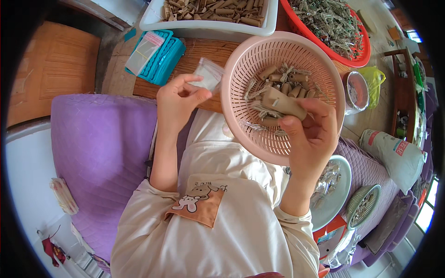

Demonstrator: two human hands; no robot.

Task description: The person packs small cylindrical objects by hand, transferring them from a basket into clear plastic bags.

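Note:
My left hand (178,99) pinches a small clear plastic bag (209,75) between thumb and fingers, just left of a pink slotted basket (236,60). Over that basket, my right hand (315,127) grips a short brown tube (283,103), tilted, with a small pale spot near its end. Below it in the basket lie several similar brown tubes (269,72) and thin bundles of clear, stringy wrapped pieces (251,88). Whether the bag has anything in it I cannot tell.
A white bin (211,28) of brown pieces stands at the back, beside a red basket (366,48) of clear wrapped bundles. Teal trays (174,53) with a stack of bags sit left. At right are a pale basin (343,185), a green basket (376,191) and a white sack (394,153).

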